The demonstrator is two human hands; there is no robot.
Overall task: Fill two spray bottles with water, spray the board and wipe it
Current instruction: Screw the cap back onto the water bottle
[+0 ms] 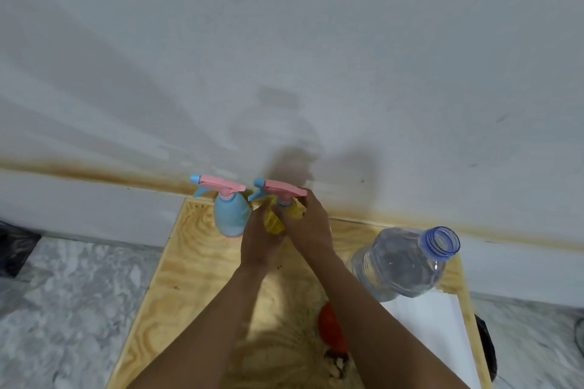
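Observation:
Two spray bottles stand at the far end of the wooden board [196, 262]. The blue spray bottle [230, 215] with a pink trigger head stands free on the left. Right beside it is the yellow spray bottle [274, 223], its pink head on top. My left hand [262, 245] wraps the yellow bottle's body. My right hand [308, 224] grips its neck and collar just under the head. Much of the yellow body is hidden by my fingers.
A large clear water bottle [401, 262], uncapped, stands at the right. A white sheet [436, 331] lies at the board's right side. A red object [330, 330] lies partly under my right forearm. The white wall rises directly behind the board; marble floor lies on both sides.

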